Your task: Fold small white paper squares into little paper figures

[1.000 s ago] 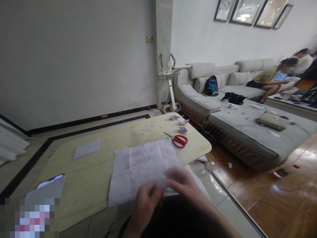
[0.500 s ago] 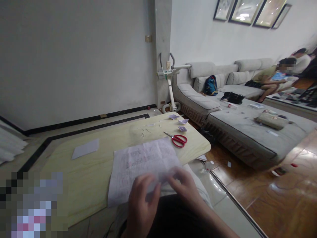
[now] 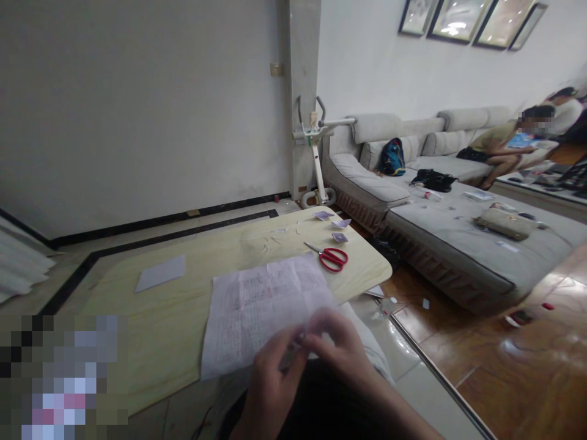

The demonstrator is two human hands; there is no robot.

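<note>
My left hand (image 3: 270, 382) and my right hand (image 3: 337, 351) meet at the near edge of the pale yellow table (image 3: 183, 305). Their fingers pinch a small pale piece of paper (image 3: 308, 327) between them, blurred by motion. Just beyond the hands lies a large creased sheet with faint writing (image 3: 257, 305), flat on the table. Red-handled scissors (image 3: 331, 258) lie farther off near the table's right corner, with three small folded purple paper pieces (image 3: 339, 237) beyond them.
A plain grey sheet (image 3: 160, 273) lies at the table's left. A grey sofa (image 3: 440, 232) with a blue backpack (image 3: 391, 157) and bags stands to the right; a person (image 3: 504, 146) sits at its far end. Paper scraps litter the floor.
My left hand's fingers have shifted on the small paper, moving from spread over it to pinching it against my right hand. The view has barely shifted.
</note>
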